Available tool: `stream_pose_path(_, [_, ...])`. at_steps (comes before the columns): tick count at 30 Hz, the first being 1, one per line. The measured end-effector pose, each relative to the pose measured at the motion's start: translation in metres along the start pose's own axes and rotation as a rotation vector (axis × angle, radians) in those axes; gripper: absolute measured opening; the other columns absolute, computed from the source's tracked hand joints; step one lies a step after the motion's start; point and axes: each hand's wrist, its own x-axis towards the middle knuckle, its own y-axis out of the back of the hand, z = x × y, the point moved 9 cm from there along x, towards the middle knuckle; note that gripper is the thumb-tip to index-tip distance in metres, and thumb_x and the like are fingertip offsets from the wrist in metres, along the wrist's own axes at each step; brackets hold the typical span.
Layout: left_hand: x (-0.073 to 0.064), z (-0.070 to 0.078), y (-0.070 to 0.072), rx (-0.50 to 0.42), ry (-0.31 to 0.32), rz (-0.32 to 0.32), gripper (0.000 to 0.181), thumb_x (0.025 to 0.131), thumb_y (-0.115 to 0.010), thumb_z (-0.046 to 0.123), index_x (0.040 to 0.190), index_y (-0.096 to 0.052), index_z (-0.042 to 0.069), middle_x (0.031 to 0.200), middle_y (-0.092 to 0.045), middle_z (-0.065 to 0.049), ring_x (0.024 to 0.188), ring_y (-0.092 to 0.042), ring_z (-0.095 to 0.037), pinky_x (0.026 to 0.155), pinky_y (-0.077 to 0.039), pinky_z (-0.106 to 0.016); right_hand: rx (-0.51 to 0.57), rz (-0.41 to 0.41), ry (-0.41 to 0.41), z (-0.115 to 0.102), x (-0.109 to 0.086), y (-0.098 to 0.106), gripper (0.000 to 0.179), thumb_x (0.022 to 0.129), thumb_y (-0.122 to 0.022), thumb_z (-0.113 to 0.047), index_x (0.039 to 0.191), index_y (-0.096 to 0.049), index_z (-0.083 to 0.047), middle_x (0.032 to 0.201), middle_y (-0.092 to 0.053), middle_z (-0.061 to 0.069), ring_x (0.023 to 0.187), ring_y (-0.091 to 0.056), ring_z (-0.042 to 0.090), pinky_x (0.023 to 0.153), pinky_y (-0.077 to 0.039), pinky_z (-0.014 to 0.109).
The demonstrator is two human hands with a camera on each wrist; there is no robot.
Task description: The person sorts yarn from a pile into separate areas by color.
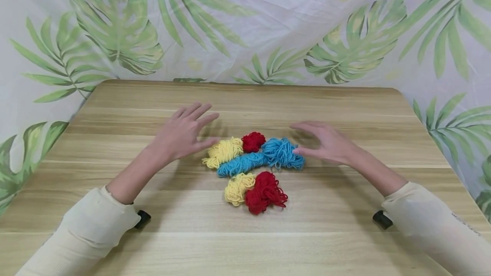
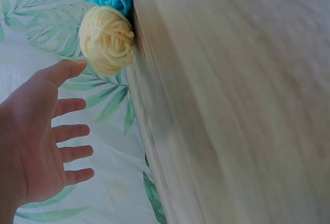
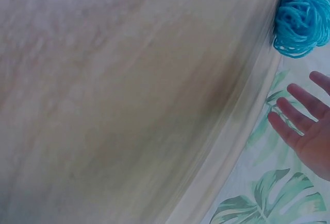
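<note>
Several bundles of yarn lie grouped mid-table. At the back left is a yellow yarn bundle (image 1: 224, 152), with a small red bundle (image 1: 253, 142) beside it. A long blue bundle (image 1: 242, 164) lies in front of these, and a looser blue bundle (image 1: 283, 153) is at the right. Nearer the front, a small yellow bundle (image 1: 238, 189) touches a larger red one (image 1: 265, 193). My left hand (image 1: 187, 132), fingers spread, has its thumb close to the back yellow bundle; contact is unclear. My right hand (image 1: 326, 143) hovers by the looser blue bundle, fingers extended, holding nothing.
The yarn sits on a wooden table (image 1: 184, 242). Behind the table's far edge hangs a pale cloth (image 1: 276, 24) printed with green leaves. Small black pieces (image 1: 142, 219) show at both sleeve cuffs.
</note>
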Motion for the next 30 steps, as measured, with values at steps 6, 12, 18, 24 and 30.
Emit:
stream_pose_path(6, [0.003,0.01,0.002,-0.037,-0.042,0.011,0.069,0.099,-0.066,0.05,0.15,-0.054,0.005,0.162,-0.037,-0.024,0.148,-0.034,-0.047,0.119,-0.029,-0.064,0.027,-0.015,0.005,-0.006,-0.001,-0.003,0.077,0.09,-0.076,-0.052,0.151,-0.054,-0.01,0.152,-0.054,0.011,0.143,-0.046,0.037,0.115,-0.035,0.064])
stream_pose_path(12, [0.006,0.018,0.002,-0.052,-0.06,0.015,0.067,0.099,-0.067,0.047,0.149,-0.055,0.005,0.162,-0.037,-0.023,0.148,-0.034,-0.047,0.12,-0.028,-0.063,0.04,-0.009,0.054,-0.015,-0.001,-0.005,0.074,0.086,-0.081,-0.047,0.145,-0.059,-0.008,0.146,-0.06,0.012,0.135,-0.054,0.036,0.107,-0.046,0.06])
stream_pose_path(18, [0.008,0.026,0.006,-0.098,-0.075,0.025,0.064,0.098,-0.069,0.045,0.147,-0.057,0.005,0.16,-0.041,-0.023,0.146,-0.039,-0.046,0.115,-0.034,-0.066,0.061,0.005,0.091,-0.02,0.0,-0.006,0.069,0.085,-0.084,-0.043,0.141,-0.063,-0.009,0.132,-0.068,0.007,0.118,-0.064,0.026,0.087,-0.057,0.048])
stream_pose_path(24, [0.009,0.032,0.008,-0.136,-0.089,0.03,0.064,0.097,-0.072,0.043,0.145,-0.059,0.004,0.156,-0.047,-0.024,0.143,-0.043,-0.045,0.113,-0.037,-0.065,0.1,0.006,0.107,-0.021,0.002,-0.008,0.07,0.083,-0.087,-0.036,0.14,-0.063,-0.004,0.125,-0.07,0.007,0.109,-0.065,0.023,0.079,-0.058,0.042])
stream_pose_path(30, [0.01,0.037,0.009,-0.158,-0.093,0.023,0.064,0.095,-0.074,0.041,0.145,-0.059,0.004,0.152,-0.051,-0.023,0.14,-0.047,-0.044,0.114,-0.038,-0.063,0.12,-0.006,0.119,-0.025,0.004,-0.01,0.071,0.081,-0.089,-0.032,0.14,-0.062,-0.002,0.125,-0.071,0.008,0.105,-0.067,0.022,0.075,-0.058,0.039])
